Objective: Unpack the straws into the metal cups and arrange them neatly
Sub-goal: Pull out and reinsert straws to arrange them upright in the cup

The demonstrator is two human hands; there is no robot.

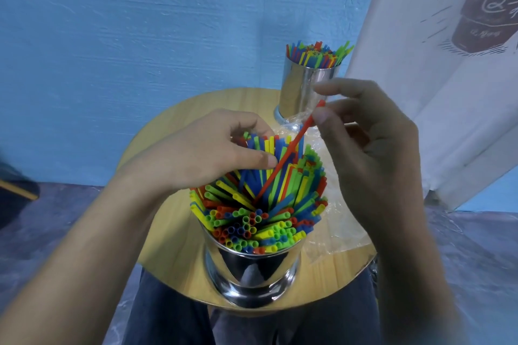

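Observation:
A shiny metal cup point(252, 272) stands at the near edge of a round wooden table point(173, 232), packed with several coloured straws point(260, 210) that fan outward. My left hand point(213, 151) rests on the far side of the bundle, its fingers curled over the straw tops and the thumb pressing against them. My right hand point(364, 131) pinches the upper end of a single red straw point(288, 151), which slants down into the middle of the bundle. A second metal cup point(302, 89), also full of straws, stands at the table's far edge.
Crumpled clear plastic wrap point(333, 232) lies on the table right of the near cup and under my right hand. A white printed banner point(448, 64) hangs at the right. A blue wall stands behind the table. My knees are under the table's near edge.

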